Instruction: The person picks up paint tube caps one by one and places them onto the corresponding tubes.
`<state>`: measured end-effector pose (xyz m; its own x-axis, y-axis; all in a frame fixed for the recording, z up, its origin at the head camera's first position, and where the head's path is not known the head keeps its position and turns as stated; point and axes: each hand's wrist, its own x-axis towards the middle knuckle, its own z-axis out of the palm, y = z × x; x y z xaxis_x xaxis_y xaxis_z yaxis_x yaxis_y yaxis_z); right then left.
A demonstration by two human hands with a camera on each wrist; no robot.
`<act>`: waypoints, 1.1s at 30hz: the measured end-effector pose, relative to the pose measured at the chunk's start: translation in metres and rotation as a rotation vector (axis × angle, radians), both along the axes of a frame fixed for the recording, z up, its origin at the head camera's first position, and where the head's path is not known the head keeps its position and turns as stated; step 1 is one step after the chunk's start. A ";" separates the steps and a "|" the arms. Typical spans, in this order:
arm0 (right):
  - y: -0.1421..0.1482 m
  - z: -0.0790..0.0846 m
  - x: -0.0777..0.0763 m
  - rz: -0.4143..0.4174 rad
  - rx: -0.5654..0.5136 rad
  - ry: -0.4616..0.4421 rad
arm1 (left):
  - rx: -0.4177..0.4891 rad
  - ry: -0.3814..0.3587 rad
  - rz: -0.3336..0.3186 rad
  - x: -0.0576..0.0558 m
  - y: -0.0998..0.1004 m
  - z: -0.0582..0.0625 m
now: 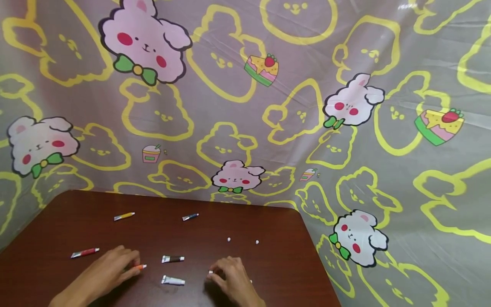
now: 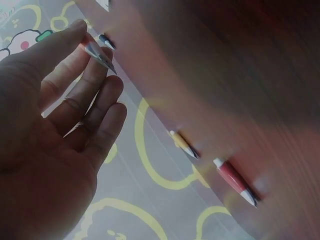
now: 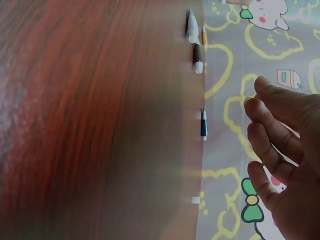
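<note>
My left hand (image 1: 113, 268) pinches an orange paint tube (image 1: 139, 267) between thumb and forefinger, its white tip pointing right; in the left wrist view its silvery crimped end (image 2: 100, 56) shows. Over the table's right part, my right hand (image 1: 234, 277) pinches a small white cap (image 1: 210, 272) at its fingertips. Between the hands lie a dark brown paint tube (image 1: 173, 259) and a white paint tube (image 1: 173, 280). A red paint tube (image 1: 85, 253) rests beyond the left wrist.
Farther back on the brown table (image 1: 153, 232) are a yellow paint tube (image 1: 124, 216) and a dark blue paint tube (image 1: 190, 217). Loose white caps (image 1: 229, 239) lie at the right, one partly behind the right hand. A patterned curtain (image 1: 230, 111) hangs behind the table.
</note>
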<state>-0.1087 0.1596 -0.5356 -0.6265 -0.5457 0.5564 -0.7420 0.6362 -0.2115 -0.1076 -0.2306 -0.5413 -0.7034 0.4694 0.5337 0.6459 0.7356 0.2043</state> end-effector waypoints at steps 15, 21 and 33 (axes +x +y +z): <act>-0.001 -0.001 -0.002 0.027 -0.025 -0.023 | -0.024 0.018 -0.061 -0.009 0.026 0.008; -0.002 -0.001 -0.004 0.038 -0.027 -0.034 | -0.007 0.067 -0.089 -0.012 0.035 0.008; -0.005 -0.002 -0.004 0.032 -0.033 -0.069 | -0.034 -0.046 -0.096 -0.009 0.057 0.015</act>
<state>-0.1127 0.1548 -0.5378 -0.6468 -0.5481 0.5303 -0.7446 0.6044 -0.2834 -0.1169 -0.1738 -0.5264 -0.6779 0.5528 0.4846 0.7040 0.6780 0.2113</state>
